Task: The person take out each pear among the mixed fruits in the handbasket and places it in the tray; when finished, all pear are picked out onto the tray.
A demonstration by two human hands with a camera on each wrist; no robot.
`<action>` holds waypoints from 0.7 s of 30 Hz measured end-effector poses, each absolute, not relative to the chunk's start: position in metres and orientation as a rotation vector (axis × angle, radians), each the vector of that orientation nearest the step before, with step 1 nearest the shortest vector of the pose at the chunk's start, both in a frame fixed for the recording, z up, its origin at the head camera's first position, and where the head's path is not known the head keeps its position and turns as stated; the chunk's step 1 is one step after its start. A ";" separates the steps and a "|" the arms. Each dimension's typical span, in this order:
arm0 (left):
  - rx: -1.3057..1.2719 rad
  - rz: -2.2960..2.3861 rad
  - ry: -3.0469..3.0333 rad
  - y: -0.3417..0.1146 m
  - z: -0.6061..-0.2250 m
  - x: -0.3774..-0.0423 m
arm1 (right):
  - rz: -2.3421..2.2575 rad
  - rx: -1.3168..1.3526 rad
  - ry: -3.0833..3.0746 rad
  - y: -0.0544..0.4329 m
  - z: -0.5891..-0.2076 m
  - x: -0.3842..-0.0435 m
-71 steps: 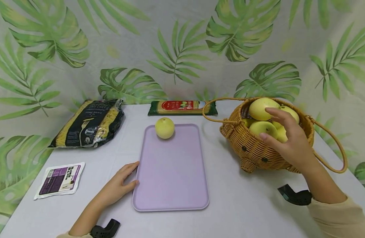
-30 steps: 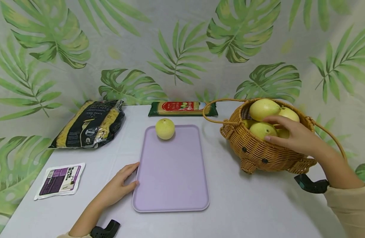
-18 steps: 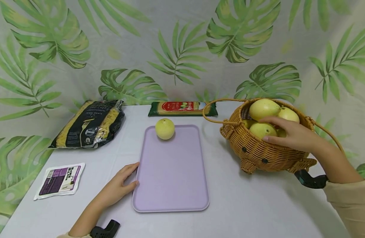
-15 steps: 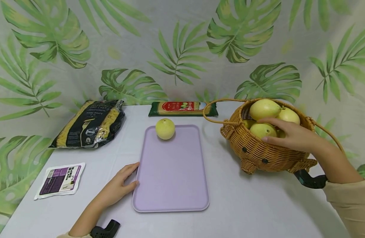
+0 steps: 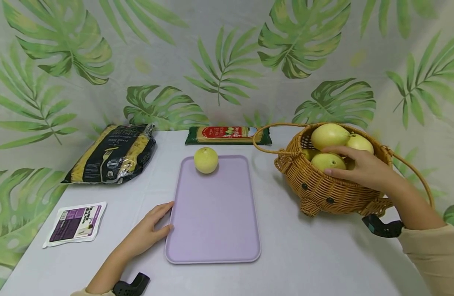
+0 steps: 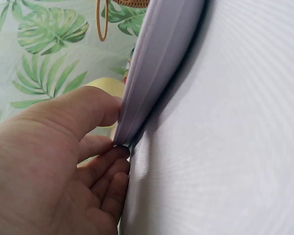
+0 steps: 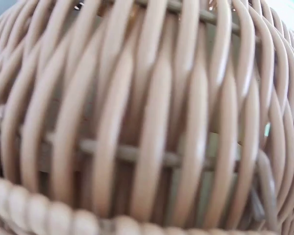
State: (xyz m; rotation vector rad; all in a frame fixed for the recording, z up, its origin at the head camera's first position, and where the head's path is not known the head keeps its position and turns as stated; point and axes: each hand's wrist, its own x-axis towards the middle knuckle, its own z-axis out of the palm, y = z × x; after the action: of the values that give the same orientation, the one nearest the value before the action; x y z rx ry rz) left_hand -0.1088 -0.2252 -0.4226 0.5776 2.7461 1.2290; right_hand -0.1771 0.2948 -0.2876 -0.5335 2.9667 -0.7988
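Note:
In the head view, my right hand (image 5: 367, 166) reaches into a wicker basket (image 5: 313, 189) with an animal face. Its thumb and fingers curl round the front yellow-green pear (image 5: 323, 162) from opposite sides. Several other pears lie in the basket, including one pear (image 5: 330, 136) on top. My left hand (image 5: 146, 233) touches the left rim of a lilac tray (image 5: 216, 213), its fingers loosely extended. One pear (image 5: 206, 160) sits at the tray's far left corner. The left wrist view has my thumb and fingertips at the tray edge (image 6: 142, 83); only basket weave (image 7: 152, 127) fills the right wrist view.
At the back left lies a black penne bag (image 5: 110, 154). A green and red pasta pack (image 5: 227, 135) lies behind the tray. A flat purple and white packet (image 5: 76, 224) is at the left. The basket's handles (image 5: 258, 150) stick out sideways.
My right hand has lowered from above the basket onto the front pear, then shifted only slightly. My left hand and the tray stay in place.

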 end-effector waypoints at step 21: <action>0.565 1.232 2.740 -0.225 -0.422 -0.109 | -1.295 -0.494 3.080 0.302 -0.295 -0.170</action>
State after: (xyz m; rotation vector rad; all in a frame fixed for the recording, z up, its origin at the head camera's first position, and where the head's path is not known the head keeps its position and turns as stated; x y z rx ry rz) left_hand -0.1086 -0.2246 -0.4223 0.5646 2.7403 1.2323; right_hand -0.1698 0.3018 -0.2945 -0.4937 3.0797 -1.2949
